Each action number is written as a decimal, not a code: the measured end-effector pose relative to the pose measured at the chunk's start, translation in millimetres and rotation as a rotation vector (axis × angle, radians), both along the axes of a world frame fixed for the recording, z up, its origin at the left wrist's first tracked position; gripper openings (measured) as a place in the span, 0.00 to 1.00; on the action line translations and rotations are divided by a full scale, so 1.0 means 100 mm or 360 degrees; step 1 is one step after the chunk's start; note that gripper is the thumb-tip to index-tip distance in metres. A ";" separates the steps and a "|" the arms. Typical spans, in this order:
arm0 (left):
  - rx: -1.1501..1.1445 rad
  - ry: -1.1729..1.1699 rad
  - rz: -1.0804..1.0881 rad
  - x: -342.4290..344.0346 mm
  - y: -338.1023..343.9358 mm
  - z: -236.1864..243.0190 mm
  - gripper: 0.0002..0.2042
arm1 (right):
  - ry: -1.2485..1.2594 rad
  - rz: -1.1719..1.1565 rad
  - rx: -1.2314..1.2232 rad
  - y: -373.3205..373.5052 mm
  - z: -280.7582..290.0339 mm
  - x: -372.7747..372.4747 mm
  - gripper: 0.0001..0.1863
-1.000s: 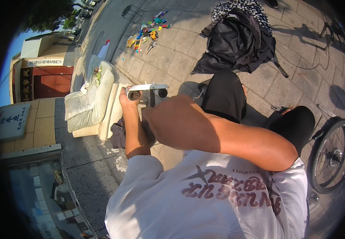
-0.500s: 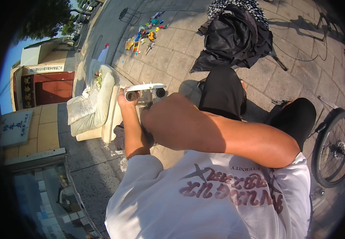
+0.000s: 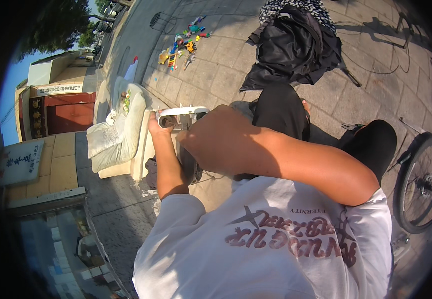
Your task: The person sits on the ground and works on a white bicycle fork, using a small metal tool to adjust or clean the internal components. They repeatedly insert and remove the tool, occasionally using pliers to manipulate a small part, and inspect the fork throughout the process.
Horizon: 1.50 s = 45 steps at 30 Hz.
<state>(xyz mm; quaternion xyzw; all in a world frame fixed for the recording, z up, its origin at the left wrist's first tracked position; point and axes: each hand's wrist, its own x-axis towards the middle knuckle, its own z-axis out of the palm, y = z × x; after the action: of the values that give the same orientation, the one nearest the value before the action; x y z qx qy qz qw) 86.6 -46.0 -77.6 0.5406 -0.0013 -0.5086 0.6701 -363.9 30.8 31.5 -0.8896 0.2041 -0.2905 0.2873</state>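
A white plastic part (image 3: 191,109) with a long, slightly curved upper edge is held out in front of my chest. A round, tube-like opening shows at its left end. My left hand (image 3: 160,124) grips that end from the side, its arm nearly straight. My right hand (image 3: 218,137) is curled into a fist at the part's right end, its back toward me; its fingers and whatever is in them are hidden. Below it, between my forearms, a dark rounded thing like a small wheel (image 3: 190,164) partly shows.
A pale padded seat (image 3: 119,132) stands left of my hands. Toys (image 3: 181,47) lie scattered on the paving ahead. A black jacket (image 3: 295,47) lies beyond my knees. At right is a bicycle wheel (image 3: 423,182); a glass-fronted case (image 3: 61,249) is at lower left.
My right fist has shifted slightly and now covers the dark round end at the right of the white part. More of the dark wheel-like thing shows below. My left hand keeps its grip.
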 end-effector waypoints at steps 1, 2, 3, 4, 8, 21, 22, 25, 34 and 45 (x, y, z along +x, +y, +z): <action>-0.0014 0.0029 0.0022 -0.03 0.00 0.04 0.23 | 0.0022 0.0069 -0.0097 0.01 0.00 -0.02 0.09; -0.0034 0.0040 0.0029 -0.06 0.00 0.05 0.23 | 0.0044 0.0139 -0.0194 0.02 0.00 -0.04 0.10; 0.0012 0.0000 0.0038 -0.07 -0.01 0.07 0.23 | 0.0032 0.0101 -0.0053 0.02 0.00 -0.04 0.09; -0.0010 0.0090 0.0040 -0.07 -0.01 0.08 0.23 | 0.0019 0.0064 0.0089 0.03 0.01 -0.02 0.09; -0.0005 0.0111 0.0061 0.00 -0.02 0.09 0.21 | -0.0336 -0.0181 0.1011 0.01 0.02 0.08 0.09; -0.0131 0.0079 0.0096 0.31 -0.18 -0.02 0.20 | -0.0261 -0.0030 0.0526 0.06 0.11 -0.16 0.07; -0.0161 0.0118 0.0045 0.33 -0.17 -0.02 0.20 | -0.0361 -0.0056 0.0634 0.04 0.11 -0.13 0.07; -0.0146 0.0098 -0.0098 0.33 -0.14 0.03 0.20 | -0.0616 -0.0199 0.0669 0.02 0.09 -0.05 0.08; -0.0073 0.0021 0.0027 0.09 -0.11 0.13 0.21 | -0.0239 -0.0074 0.0217 0.10 0.11 -0.21 0.09; -0.0173 0.0376 0.0063 0.15 -0.09 0.19 0.22 | -0.0604 -0.0202 0.0857 0.17 0.06 -0.02 0.09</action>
<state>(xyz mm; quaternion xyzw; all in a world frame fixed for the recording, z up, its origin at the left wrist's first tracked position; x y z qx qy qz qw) 101.3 -54.7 -58.6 0.4397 0.0605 -0.5546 0.7039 -365.7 47.6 37.6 -0.6974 0.2713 -0.4039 0.5262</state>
